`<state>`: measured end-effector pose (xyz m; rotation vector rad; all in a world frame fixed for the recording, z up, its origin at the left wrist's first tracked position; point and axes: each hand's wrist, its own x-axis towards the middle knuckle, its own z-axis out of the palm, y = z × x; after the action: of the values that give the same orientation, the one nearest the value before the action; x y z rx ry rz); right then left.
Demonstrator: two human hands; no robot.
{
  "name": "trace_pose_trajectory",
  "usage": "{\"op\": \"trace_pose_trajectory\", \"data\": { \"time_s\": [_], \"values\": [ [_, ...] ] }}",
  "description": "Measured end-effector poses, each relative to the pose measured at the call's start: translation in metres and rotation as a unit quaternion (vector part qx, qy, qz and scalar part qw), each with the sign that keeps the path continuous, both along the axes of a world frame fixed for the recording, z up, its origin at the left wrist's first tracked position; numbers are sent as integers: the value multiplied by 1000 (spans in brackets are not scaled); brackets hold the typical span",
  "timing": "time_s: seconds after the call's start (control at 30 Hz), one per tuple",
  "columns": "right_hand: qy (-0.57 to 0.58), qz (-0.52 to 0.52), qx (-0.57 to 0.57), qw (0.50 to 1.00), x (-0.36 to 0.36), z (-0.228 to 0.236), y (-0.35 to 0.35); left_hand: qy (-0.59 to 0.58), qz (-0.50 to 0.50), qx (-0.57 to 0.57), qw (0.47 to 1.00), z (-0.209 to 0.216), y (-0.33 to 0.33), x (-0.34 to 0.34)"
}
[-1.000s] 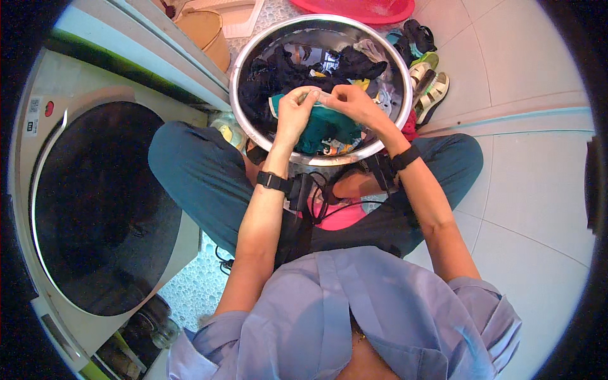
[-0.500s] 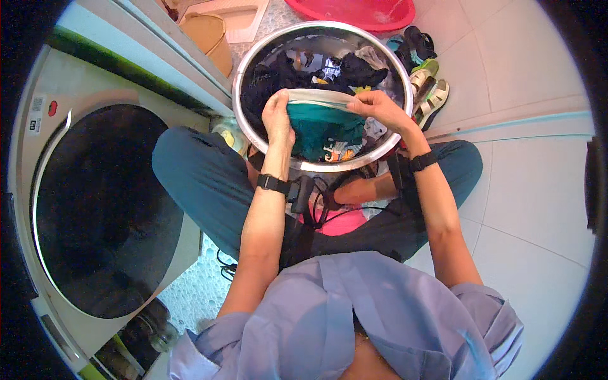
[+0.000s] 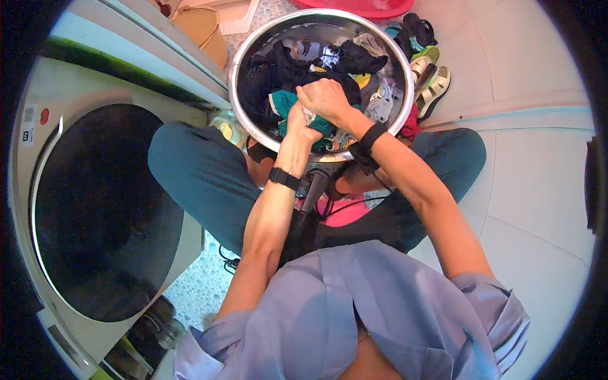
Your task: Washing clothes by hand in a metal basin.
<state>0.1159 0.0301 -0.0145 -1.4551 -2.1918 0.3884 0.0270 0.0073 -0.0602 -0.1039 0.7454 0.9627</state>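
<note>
A round metal basin (image 3: pixel 239 114) full of water and clothes stands between my knees. Both hands are close together over its near half, gripping a teal garment (image 3: pixel 285 101) with a pale band. My left hand (image 3: pixel 302 123) is closed on the cloth from below. Just above and to the right, my right hand (image 3: pixel 326 100) is closed in a fist on the same garment, which bunches up between them. Part of the garment hangs into the basin, and my hands hide its middle. Dark clothes (image 3: pixel 272 73) and a grey patterned cloth (image 3: pixel 382 101) lie in the water around it.
To the left is a front-loading machine with a round dark door (image 3: pixel 104 212). Shoes (image 3: pixel 434 88) stand right of the basin by the tiled wall. Beyond it are a red tub (image 3: pixel 361 6) and a tan bucket (image 3: pixel 199 31). A pink stool (image 3: pixel 345 214) shows between my legs.
The garment was stretched wide between my hands by its pale band. My hands have come together, the right moving left, and the cloth is now bunched. The basin appears slightly higher in view.
</note>
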Motion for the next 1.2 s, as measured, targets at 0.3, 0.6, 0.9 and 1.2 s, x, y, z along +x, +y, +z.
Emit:
{"op": "trace_pose_trajectory", "data": {
  "time_s": [0.3,0.6,0.9,1.2],
  "values": [
    [5,76,5,997,-22,-2,-24,69,1,88,994,-17,-15,-29],
    [43,138,47,988,-39,0,-55,-12,0,-36,999,21,-21,-16],
    [290,41,-167,941,37,22,24,-8,-10,208,978,42,18,-49],
    [248,184,-152,939,54,81,10,379,-142,423,810,84,-10,-27]
  ]
}}
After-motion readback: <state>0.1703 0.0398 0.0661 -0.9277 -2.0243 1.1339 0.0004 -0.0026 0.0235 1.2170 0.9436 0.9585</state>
